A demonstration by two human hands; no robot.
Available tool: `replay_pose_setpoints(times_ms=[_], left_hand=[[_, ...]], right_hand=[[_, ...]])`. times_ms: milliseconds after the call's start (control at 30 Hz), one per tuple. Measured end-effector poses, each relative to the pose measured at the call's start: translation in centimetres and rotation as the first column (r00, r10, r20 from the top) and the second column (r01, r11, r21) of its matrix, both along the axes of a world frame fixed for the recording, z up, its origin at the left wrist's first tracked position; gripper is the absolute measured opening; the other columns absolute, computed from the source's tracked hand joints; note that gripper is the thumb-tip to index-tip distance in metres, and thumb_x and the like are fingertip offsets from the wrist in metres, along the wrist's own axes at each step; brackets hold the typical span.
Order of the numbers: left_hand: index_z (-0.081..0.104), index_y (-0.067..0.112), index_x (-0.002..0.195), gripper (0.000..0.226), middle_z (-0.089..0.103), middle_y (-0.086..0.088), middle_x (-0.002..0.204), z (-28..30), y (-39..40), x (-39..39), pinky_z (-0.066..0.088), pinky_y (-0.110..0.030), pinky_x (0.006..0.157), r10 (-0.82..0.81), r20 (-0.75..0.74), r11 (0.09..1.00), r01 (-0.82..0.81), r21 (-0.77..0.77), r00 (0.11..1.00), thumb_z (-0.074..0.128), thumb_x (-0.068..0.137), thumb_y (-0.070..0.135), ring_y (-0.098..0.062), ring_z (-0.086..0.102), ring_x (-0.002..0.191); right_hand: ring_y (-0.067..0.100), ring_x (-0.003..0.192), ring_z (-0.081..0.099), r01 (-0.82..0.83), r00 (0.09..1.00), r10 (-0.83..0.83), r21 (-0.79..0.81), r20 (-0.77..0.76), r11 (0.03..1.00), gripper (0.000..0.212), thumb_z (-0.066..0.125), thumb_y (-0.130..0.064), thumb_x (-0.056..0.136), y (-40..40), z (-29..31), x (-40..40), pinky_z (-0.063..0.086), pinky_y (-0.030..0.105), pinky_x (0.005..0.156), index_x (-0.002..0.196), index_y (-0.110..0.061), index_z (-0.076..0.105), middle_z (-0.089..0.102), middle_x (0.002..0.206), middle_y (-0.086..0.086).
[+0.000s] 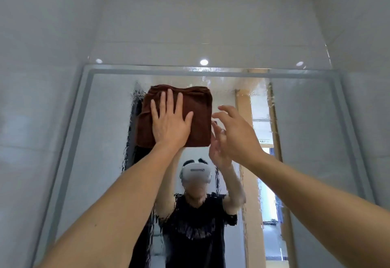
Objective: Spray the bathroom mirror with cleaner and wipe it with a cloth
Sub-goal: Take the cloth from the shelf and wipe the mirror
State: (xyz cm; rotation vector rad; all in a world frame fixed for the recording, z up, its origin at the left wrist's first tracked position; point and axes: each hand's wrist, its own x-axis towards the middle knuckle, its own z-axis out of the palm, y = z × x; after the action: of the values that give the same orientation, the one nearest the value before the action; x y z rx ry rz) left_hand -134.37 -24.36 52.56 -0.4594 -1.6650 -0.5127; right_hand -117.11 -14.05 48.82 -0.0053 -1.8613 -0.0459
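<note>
A large wall mirror [99,162] with a pale frosted border fills the lower view; its glass is wet and streaked with droplets. A folded brown cloth [200,116] lies flat against the upper middle of the glass. My left hand [171,124] presses it there with straight, spread fingers. My right hand [236,132] hovers just right of the cloth, fingers loosely bent, holding nothing. Its reflection shows right beside it. No spray bottle is in view.
Grey tiled walls [42,57] enclose the mirror on the left, right and above. Ceiling lights [204,62] glint near the mirror's top edge. The mirror reflects a person wearing a white headset and a doorway [261,132] behind.
</note>
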Motion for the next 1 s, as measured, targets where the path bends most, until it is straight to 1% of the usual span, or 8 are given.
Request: replay_pose_setpoints(times_ms=[100,200,433,500,633,800,900,1000], left_hand=[[0.012,0.013,0.159,0.069,0.004,-0.011,0.168,3.8,0.3,0.3,-0.003,-0.052,0.124,0.000,0.110,0.990,-0.015,0.138,0.994,0.020,0.103,0.052,-0.024,-0.002,0.155],[0.010,0.006,0.159,0.077,0.005,-0.012,0.167,4.8,3.2,2.2,-0.001,-0.050,0.124,-0.047,0.066,0.988,0.036,0.152,0.997,0.016,0.101,0.056,-0.024,-0.001,0.155],[0.012,0.008,0.158,0.083,0.014,-0.011,0.166,2.0,4.3,3.2,0.004,-0.048,0.125,-0.113,-0.189,0.935,0.040,-0.353,0.975,0.001,0.091,0.056,-0.027,-0.001,0.155],[0.017,0.009,0.158,0.085,0.018,-0.011,0.165,3.1,1.7,1.2,0.003,-0.047,0.125,-0.080,-0.183,0.950,0.020,-0.311,0.980,0.008,0.092,0.063,-0.026,0.004,0.155],[0.021,0.012,0.158,0.079,0.023,-0.012,0.164,5.5,-5.8,-4.2,0.005,-0.051,0.124,0.044,-0.036,0.998,-0.042,0.055,0.998,0.020,0.097,0.063,-0.029,0.013,0.153],[0.011,0.016,0.160,0.075,0.009,-0.016,0.166,8.4,-6.4,-4.4,0.000,-0.055,0.123,-0.037,0.193,0.949,-0.026,0.314,0.980,0.019,0.100,0.061,-0.033,0.003,0.154],[0.011,0.016,0.160,0.080,0.006,-0.020,0.166,10.0,-2.6,-1.9,-0.003,-0.054,0.123,-0.039,0.142,0.963,-0.001,0.271,0.989,0.016,0.097,0.065,-0.036,0.000,0.153],[0.000,0.019,0.160,0.076,-0.006,-0.018,0.166,10.0,2.1,1.3,-0.010,-0.052,0.122,-0.024,-0.006,0.999,0.024,0.033,1.000,0.016,0.099,0.061,-0.033,-0.009,0.154]], right_hand=[[0.021,0.141,0.039,0.072,0.997,-0.073,0.063,0.009,0.995,0.046,0.052,-0.010,0.098,0.4,1.5,0.5,0.039,0.036,0.111,0.144,-0.017,0.050,0.037,0.158,-0.002],[0.020,0.144,0.035,0.110,0.994,-0.107,0.083,-0.032,0.990,0.050,0.049,-0.006,0.095,0.5,3.1,1.0,0.033,0.035,0.114,0.144,-0.016,0.049,0.039,0.157,-0.001],[0.016,0.136,0.044,-0.020,0.990,0.039,0.141,-0.134,0.990,0.046,0.046,-0.003,0.095,-1.3,3.8,1.3,0.029,0.022,0.110,0.139,-0.014,0.057,0.050,0.148,-0.001],[0.018,0.136,0.044,-0.036,0.989,0.052,0.115,-0.140,0.993,0.048,0.047,-0.001,0.093,-1.8,4.1,0.9,0.034,0.027,0.110,0.137,-0.015,0.059,0.048,0.150,-0.001],[0.014,0.139,0.040,0.031,0.996,-0.019,0.134,-0.088,0.990,0.044,0.052,-0.006,0.097,-2.7,3.9,1.0,0.029,0.020,0.108,0.138,-0.022,0.057,0.041,0.154,-0.007],[0.013,0.141,0.038,0.064,0.998,-0.061,0.167,-0.024,0.984,0.044,0.048,-0.012,0.101,-3.3,3.5,1.5,0.031,0.025,0.111,0.143,-0.024,0.052,0.038,0.157,-0.008],[0.016,0.137,0.043,0.071,0.997,-0.068,0.170,-0.020,0.983,0.046,0.047,-0.008,0.099,-4.0,4.1,1.5,0.035,0.026,0.107,0.142,-0.021,0.053,0.041,0.154,-0.007],[0.018,0.128,0.050,0.025,0.998,-0.016,0.152,-0.061,0.988,0.045,0.048,-0.006,0.095,-4.5,4.5,1.2,0.041,0.029,0.101,0.137,-0.018,0.057,0.048,0.148,-0.005]])
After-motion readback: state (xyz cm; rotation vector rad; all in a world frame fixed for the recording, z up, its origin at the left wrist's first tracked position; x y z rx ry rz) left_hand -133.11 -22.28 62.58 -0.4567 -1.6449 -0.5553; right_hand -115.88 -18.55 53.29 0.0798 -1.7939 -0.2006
